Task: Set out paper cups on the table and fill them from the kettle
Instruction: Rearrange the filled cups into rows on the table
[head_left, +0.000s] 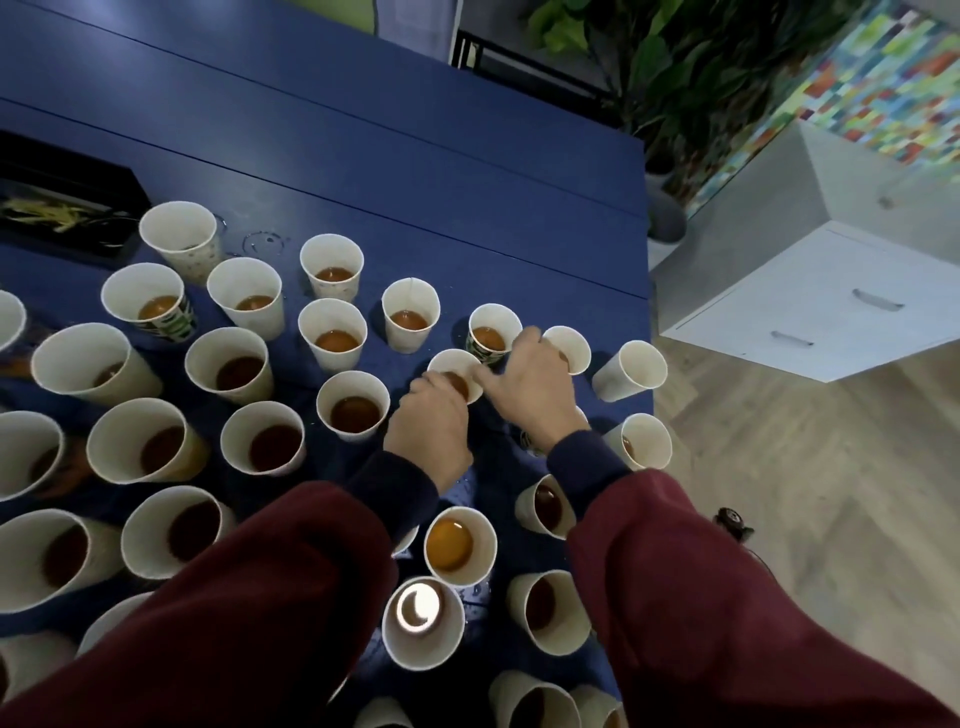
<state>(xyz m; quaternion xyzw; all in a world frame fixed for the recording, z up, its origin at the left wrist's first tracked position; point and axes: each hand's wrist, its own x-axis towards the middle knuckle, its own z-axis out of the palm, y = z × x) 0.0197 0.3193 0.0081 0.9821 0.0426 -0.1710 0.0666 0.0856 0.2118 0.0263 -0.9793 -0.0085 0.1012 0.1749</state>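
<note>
Several white paper cups stand close together on the dark blue table (415, 182), most holding brown liquid, such as the cup (353, 410) in the middle. My left hand (431, 426) is curled around the near side of a small filled cup (451, 362). My right hand (524, 389) is spread beside it. Its thumb reaches toward that cup's rim and its fingertips rest on the rim of another cup (571, 348). A cup (631, 371) near the table's right edge looks empty. No kettle is in view.
A black tray (62, 208) lies at the far left of the table. Water drops mark the table near the far cups. Right of the table stand a white drawer cabinet (831, 301) and green plants (675, 62) on a wooden floor.
</note>
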